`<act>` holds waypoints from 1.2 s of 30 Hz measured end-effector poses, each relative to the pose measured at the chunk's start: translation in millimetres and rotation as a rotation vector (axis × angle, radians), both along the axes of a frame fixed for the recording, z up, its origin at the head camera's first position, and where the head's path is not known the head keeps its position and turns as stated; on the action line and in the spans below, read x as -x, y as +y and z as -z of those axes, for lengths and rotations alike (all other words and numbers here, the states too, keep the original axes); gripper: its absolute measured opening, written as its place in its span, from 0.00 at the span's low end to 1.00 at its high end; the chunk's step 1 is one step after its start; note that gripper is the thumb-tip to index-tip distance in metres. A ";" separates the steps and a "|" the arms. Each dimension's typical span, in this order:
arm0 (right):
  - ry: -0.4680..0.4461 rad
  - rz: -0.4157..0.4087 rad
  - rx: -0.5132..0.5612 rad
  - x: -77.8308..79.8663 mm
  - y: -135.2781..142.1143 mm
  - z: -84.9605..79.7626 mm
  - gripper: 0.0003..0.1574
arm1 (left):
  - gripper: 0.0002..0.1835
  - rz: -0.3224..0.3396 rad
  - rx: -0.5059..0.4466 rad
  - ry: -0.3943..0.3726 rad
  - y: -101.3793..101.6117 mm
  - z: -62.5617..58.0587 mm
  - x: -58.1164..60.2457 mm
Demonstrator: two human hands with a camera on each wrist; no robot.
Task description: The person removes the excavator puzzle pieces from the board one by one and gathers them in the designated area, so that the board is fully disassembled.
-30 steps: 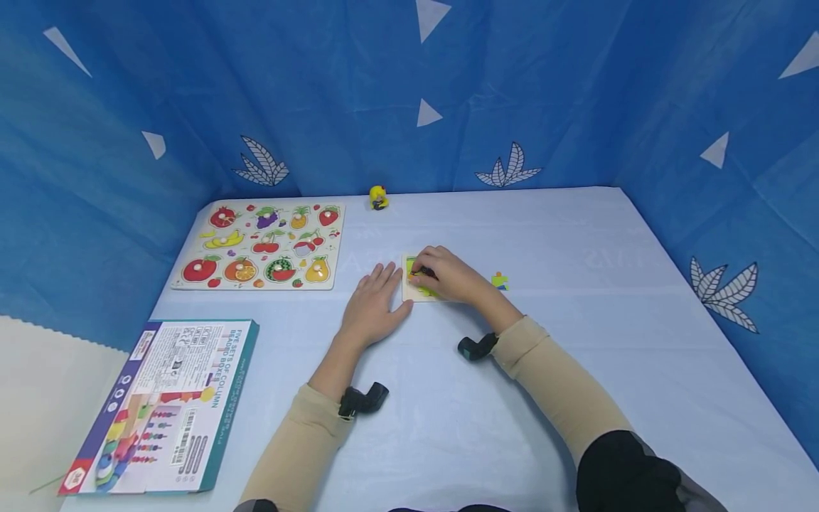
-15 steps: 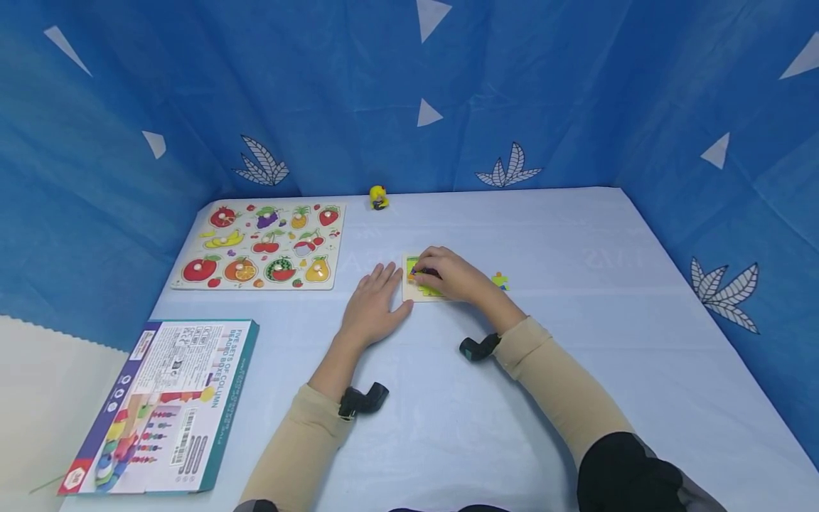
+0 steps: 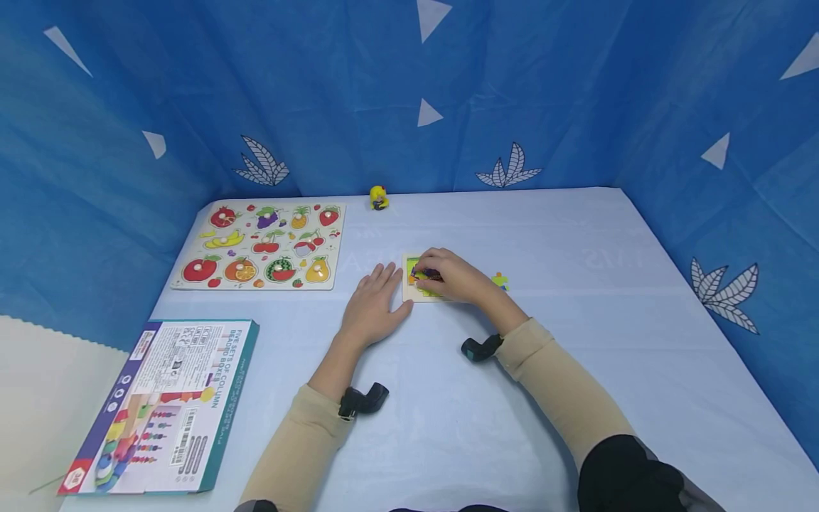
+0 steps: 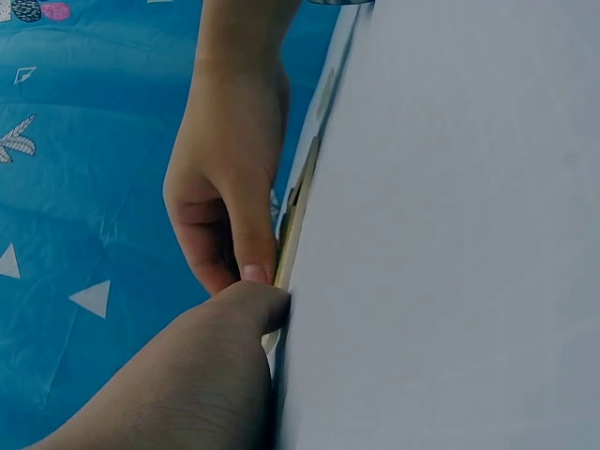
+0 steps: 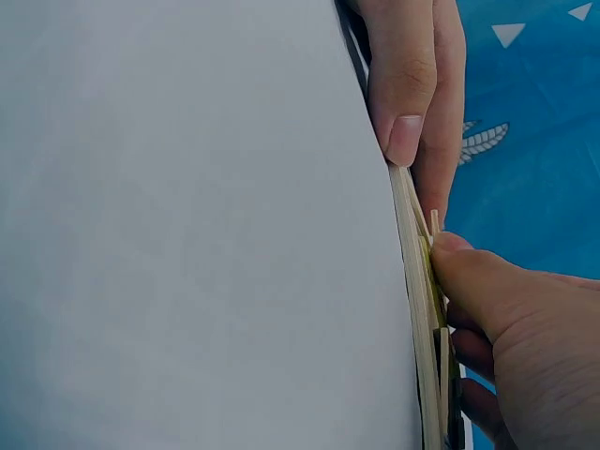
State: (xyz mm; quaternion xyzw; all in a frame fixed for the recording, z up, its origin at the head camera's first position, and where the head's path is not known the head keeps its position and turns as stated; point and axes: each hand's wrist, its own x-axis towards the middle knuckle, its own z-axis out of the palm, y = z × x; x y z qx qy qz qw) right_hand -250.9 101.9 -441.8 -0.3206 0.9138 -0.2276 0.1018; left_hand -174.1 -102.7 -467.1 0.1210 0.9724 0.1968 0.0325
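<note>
Your right hand is now slightly nearer three o'clock, pinching a puzzle piece over the wooden jigsaw board; your left hand, fingers straight, touches its eight-o'clock corner.

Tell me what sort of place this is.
Probably a staged tabletop recording booth: a triangle-patterned blue fabric backdrop hangs around three sides of a smooth, whitish rectangular table, and the person wears two black, elbow-shaped wrist cameras.

Left fingers lie straight; right fingers pinch.
</note>
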 end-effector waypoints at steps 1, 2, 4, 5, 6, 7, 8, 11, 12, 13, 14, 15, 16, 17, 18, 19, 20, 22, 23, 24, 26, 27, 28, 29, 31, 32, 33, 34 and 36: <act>-0.002 0.001 0.000 -0.1 0.1 0.1 0.23 | 0.40 0.000 0.000 0.000 -0.1 0.3 0.1; 0.001 0.002 -0.001 0.1 0.2 0.4 0.24 | 0.40 0.000 0.001 -0.001 -0.1 0.5 0.1; 0.012 -0.001 -0.001 0.1 0.3 0.9 0.24 | 0.40 0.000 0.001 -0.002 -0.3 0.7 0.2; 0.020 -0.005 0.000 0.2 0.3 1.0 0.24 | 0.40 0.001 0.000 -0.003 -0.3 0.6 0.0; 0.028 -0.009 0.001 0.2 0.2 1.0 0.24 | 0.40 0.001 0.001 -0.004 -0.4 0.6 -0.1; 0.035 -0.014 0.001 0.2 0.1 0.8 0.23 | 0.40 0.002 -0.001 -0.003 -0.3 0.4 -0.1; 0.041 -0.017 0.001 0.3 0.1 0.7 0.23 | 0.40 0.003 -0.001 -0.002 -0.3 0.3 -0.2; 0.052 -0.025 -0.002 0.4 -0.1 -0.1 0.22 | 0.40 0.004 -0.003 0.002 -0.2 0.0 -0.5; 0.053 -0.027 -0.002 0.3 -0.1 -0.1 0.21 | 0.40 0.004 -0.004 0.003 -0.1 -0.1 -0.6; 0.054 -0.028 -0.003 0.2 0.1 -0.2 0.21 | 0.40 0.004 -0.005 0.003 0.0 -0.2 -0.7; 0.054 -0.028 -0.003 0.1 0.3 0.0 0.21 | 0.40 0.003 -0.005 0.002 0.2 -0.1 -0.8; 0.054 -0.029 -0.004 0.0 0.5 0.2 0.21 | 0.40 0.003 -0.005 0.001 0.2 -0.1 -0.7; 0.053 -0.028 -0.003 0.0 0.7 0.4 0.21 | 0.40 0.003 -0.005 0.000 0.4 -0.1 -0.8; 0.052 -0.028 -0.003 -0.1 0.9 0.5 0.21 | 0.40 0.002 -0.004 0.000 0.4 -0.2 -0.9; 0.052 -0.028 -0.002 -0.2 1.1 0.7 0.21 | 0.40 0.002 -0.004 0.001 0.4 -0.3 -0.9; 0.051 -0.028 -0.001 -0.3 1.3 0.9 0.21 | 0.40 0.002 -0.003 0.001 0.4 -0.5 -1.0; 0.050 -0.028 0.001 -0.4 1.6 1.1 0.21 | 0.40 0.003 -0.002 0.002 0.4 -0.7 -1.0; 0.048 -0.027 0.007 -0.5 1.8 1.3 0.20 | 0.40 0.003 -0.001 0.001 0.4 -1.1 -1.1; 0.047 -0.028 0.011 -0.7 1.9 1.5 0.20 | 0.40 0.003 0.000 0.001 0.4 -1.2 -1.0; 0.045 -0.027 0.016 -0.7 2.0 1.7 0.19 | 0.40 0.003 0.000 0.000 0.3 -1.2 -1.0; 0.040 -0.025 0.025 -1.0 2.1 2.0 0.18 | 0.40 0.003 0.000 0.000 0.3 -1.3 -0.9; 0.037 -0.023 0.028 -1.2 2.1 2.3 0.17 | 0.40 0.003 0.000 -0.001 0.2 -1.2 -0.8; 0.035 -0.022 0.031 -1.4 2.0 2.4 0.17 | 0.40 0.003 0.000 -0.001 0.1 -1.3 -1.0; 0.034 -0.021 0.032 -1.6 2.0 2.5 0.17 | 0.40 0.004 -0.002 0.000 0.0 -1.3 -1.1; 0.034 -0.020 0.036 -2.2 2.1 2.4 0.18 | 0.40 0.005 -0.006 0.001 -0.1 -1.4 -1.3; 0.034 -0.020 0.039 -2.4 2.2 2.4 0.18 | 0.40 0.006 -0.007 0.001 -0.1 -1.5 -1.4; 0.033 -0.020 0.043 -2.8 2.3 2.1 0.19 | 0.40 0.006 -0.008 0.000 -0.1 -1.5 -1.5; 0.033 -0.024 0.044 -3.2 2.6 1.8 0.20 | 0.40 0.006 -0.007 0.001 -0.1 -1.6 -1.5; 0.032 -0.035 0.046 -3.8 3.4 1.3 0.23 | 0.40 0.007 -0.007 0.002 0.1 -1.8 -1.6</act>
